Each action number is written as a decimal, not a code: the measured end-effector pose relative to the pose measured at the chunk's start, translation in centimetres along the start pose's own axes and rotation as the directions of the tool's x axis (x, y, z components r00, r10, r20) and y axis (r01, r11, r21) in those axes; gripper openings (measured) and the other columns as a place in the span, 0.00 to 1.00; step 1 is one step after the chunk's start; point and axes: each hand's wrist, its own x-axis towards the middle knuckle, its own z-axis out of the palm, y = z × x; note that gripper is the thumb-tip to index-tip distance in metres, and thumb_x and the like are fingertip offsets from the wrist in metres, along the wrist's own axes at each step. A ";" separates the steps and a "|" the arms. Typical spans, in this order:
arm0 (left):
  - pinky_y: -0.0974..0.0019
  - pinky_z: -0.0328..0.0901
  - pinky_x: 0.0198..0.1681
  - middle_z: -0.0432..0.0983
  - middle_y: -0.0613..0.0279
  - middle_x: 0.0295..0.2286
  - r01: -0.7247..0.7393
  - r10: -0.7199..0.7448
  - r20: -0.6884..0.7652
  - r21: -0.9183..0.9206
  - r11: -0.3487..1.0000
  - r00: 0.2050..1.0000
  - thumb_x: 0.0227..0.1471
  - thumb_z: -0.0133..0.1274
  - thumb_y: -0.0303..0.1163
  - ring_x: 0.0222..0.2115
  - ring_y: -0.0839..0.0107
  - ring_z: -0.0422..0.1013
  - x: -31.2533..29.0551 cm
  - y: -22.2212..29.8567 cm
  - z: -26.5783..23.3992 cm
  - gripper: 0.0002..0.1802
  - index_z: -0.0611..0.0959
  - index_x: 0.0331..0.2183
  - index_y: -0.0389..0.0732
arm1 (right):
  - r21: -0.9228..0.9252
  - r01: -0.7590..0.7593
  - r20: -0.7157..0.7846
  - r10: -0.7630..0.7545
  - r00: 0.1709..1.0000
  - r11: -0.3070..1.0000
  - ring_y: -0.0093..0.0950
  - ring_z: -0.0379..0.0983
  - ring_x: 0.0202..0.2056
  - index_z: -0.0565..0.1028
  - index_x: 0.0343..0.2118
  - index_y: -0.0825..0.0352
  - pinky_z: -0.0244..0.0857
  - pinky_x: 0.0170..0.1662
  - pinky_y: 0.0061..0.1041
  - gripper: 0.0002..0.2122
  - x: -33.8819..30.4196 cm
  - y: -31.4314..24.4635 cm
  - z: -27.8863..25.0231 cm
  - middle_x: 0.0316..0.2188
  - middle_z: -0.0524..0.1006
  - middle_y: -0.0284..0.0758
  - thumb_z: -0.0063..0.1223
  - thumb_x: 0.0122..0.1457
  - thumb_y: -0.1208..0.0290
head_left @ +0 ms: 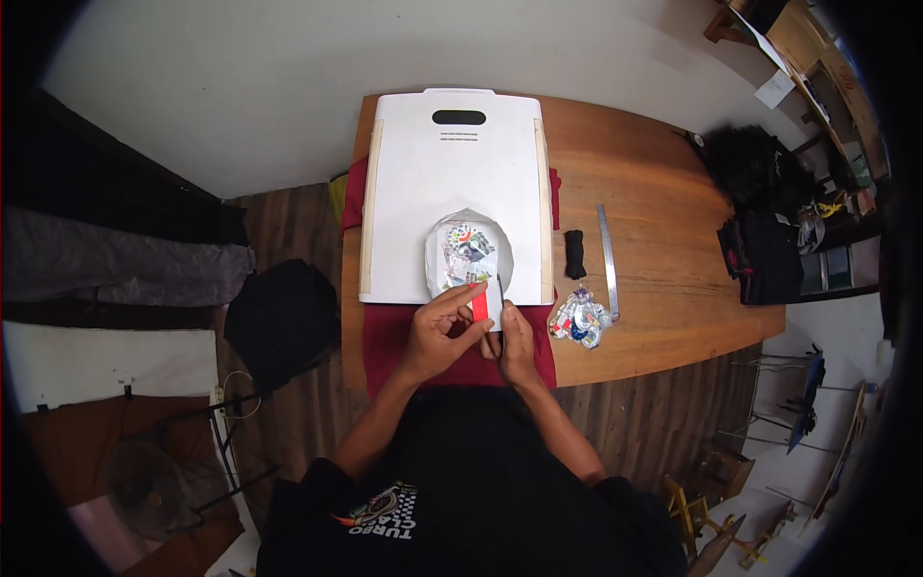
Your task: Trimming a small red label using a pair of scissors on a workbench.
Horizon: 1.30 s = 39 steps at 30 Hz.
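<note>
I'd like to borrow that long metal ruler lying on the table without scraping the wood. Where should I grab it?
The ruler lies flat and thin on the wooden table, running away from the person, beside a black roll. Its near end touches the crumpled printed scraps. I'd pinch its long edges near the middle from the bare right side, tipping one edge up.

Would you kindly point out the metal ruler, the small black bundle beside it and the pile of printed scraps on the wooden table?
metal ruler [608,260], head view, middle of the blade.
small black bundle [574,254], head view, its centre.
pile of printed scraps [579,317], head view, middle of the heap.
</note>
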 end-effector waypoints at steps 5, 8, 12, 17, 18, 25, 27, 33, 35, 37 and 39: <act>0.73 0.73 0.38 0.71 0.49 0.52 -0.021 0.021 0.018 -0.007 1.000 1.000 0.52 0.59 0.13 0.34 0.77 0.75 0.1 0.0 0.1 0.30 0.73 0.57 0.29 | 0.027 -0.011 -0.009 0.011 1.000 1.000 0.16 0.52 0.12 0.68 0.37 0.67 0.48 0.17 0.17 0.20 0.1 -0.4 0.1 0.14 0.60 0.26 0.29 0.74 0.54; 0.73 0.73 0.38 0.71 0.48 0.52 -0.018 0.018 0.016 0.003 1.000 1.000 0.52 0.59 0.13 0.34 0.76 0.75 0.1 -0.2 0.1 0.30 0.73 0.57 0.29 | 0.013 -0.019 -0.032 0.019 0.999 1.000 0.15 0.53 0.12 0.67 0.36 0.66 0.48 0.17 0.17 0.20 0.2 -0.1 -0.1 0.14 0.61 0.26 0.29 0.74 0.54; 0.73 0.73 0.38 0.71 0.47 0.52 0.003 -0.002 0.025 -0.020 1.000 1.000 0.52 0.59 0.13 0.35 0.76 0.75 0.1 -0.3 0.1 0.30 0.73 0.57 0.29 | 0.023 -0.020 -0.019 0.020 1.000 1.000 0.15 0.53 0.12 0.67 0.35 0.66 0.48 0.17 0.17 0.19 0.3 -0.4 0.0 0.15 0.62 0.26 0.29 0.74 0.54; 0.73 0.73 0.39 0.71 0.48 0.51 -0.012 0.013 0.016 -0.010 1.000 1.000 0.52 0.58 0.12 0.36 0.76 0.75 0.5 -0.9 -0.1 0.30 0.73 0.57 0.28 | 0.011 -0.064 -0.084 0.065 0.994 0.998 0.15 0.51 0.12 0.67 0.34 0.65 0.47 0.16 0.18 0.19 0.9 -0.3 0.1 0.14 0.60 0.25 0.30 0.74 0.54; 0.74 0.73 0.39 0.72 0.49 0.50 0.028 -0.028 -0.007 -0.032 0.999 1.000 0.52 0.58 0.13 0.35 0.77 0.75 0.6 -1.1 -0.2 0.29 0.73 0.57 0.28 | 0.013 -0.064 -0.084 0.064 0.994 0.998 0.15 0.51 0.12 0.67 0.34 0.65 0.47 0.16 0.18 0.19 1.1 0.2 -0.2 0.14 0.60 0.25 0.30 0.74 0.54; 0.77 0.70 0.39 0.76 0.58 0.41 0.056 -0.064 -0.118 -0.073 0.996 0.991 0.54 0.56 0.12 0.33 0.82 0.73 1.3 -4.4 -2.2 0.26 0.75 0.55 0.28 | 0.101 -0.220 -0.007 0.222 0.975 0.970 0.17 0.51 0.13 0.67 0.38 0.65 0.48 0.17 0.21 0.17 2.0 3.0 -1.7 0.14 0.57 0.26 0.31 0.74 0.56; 0.77 0.70 0.38 0.77 0.60 0.38 0.081 -0.088 -0.097 -0.069 0.994 0.991 0.54 0.57 0.13 0.32 0.82 0.73 0.8 -4.6 -2.6 0.22 0.77 0.52 0.28 | 0.052 -0.127 -0.067 0.130 0.989 0.991 0.17 0.55 0.16 0.67 0.41 0.66 0.52 0.20 0.20 0.16 2.1 2.6 -1.0 0.16 0.59 0.26 0.31 0.74 0.57; 0.78 0.68 0.37 0.79 0.65 0.31 0.187 -0.187 0.007 -0.035 0.982 0.982 0.55 0.58 0.15 0.32 0.83 0.73 0.0 -5.0 -2.9 0.11 0.81 0.42 0.29 | -0.296 0.055 -0.109 -0.091 0.990 0.954 0.13 0.59 0.22 0.71 0.41 0.66 0.56 0.26 0.16 0.09 3.4 3.8 -1.7 0.20 0.64 0.23 0.50 0.69 0.64; 0.79 0.68 0.37 0.79 0.64 0.32 0.194 -0.193 0.046 -0.013 0.981 0.980 0.55 0.57 0.15 0.32 0.83 0.73 0.1 -4.7 -3.0 0.10 0.81 0.41 0.30 | -0.284 0.016 -0.159 -0.063 0.985 0.959 0.12 0.59 0.22 0.71 0.39 0.66 0.56 0.26 0.15 0.08 3.1 3.4 -1.6 0.21 0.64 0.21 0.53 0.67 0.66; 0.79 0.68 0.37 0.79 0.64 0.33 0.127 -0.126 -0.022 0.030 0.991 0.992 0.55 0.57 0.15 0.33 0.82 0.73 0.2 -4.7 -3.4 0.10 0.81 0.41 0.30 | -0.271 -0.023 -0.205 -0.035 0.978 0.962 0.11 0.60 0.22 0.72 0.38 0.66 0.55 0.26 0.15 0.08 2.9 2.9 -1.3 0.21 0.65 0.20 0.56 0.65 0.67; 0.79 0.68 0.36 0.79 0.64 0.33 0.144 -0.144 -0.074 -0.002 0.990 0.987 0.56 0.58 0.16 0.33 0.83 0.73 0.4 -4.0 -3.4 0.09 0.81 0.41 0.30 | -0.234 -0.027 -0.211 -0.023 0.977 0.972 0.10 0.59 0.22 0.72 0.37 0.65 0.55 0.25 0.14 0.07 2.6 2.3 -0.8 0.20 0.64 0.19 0.56 0.66 0.67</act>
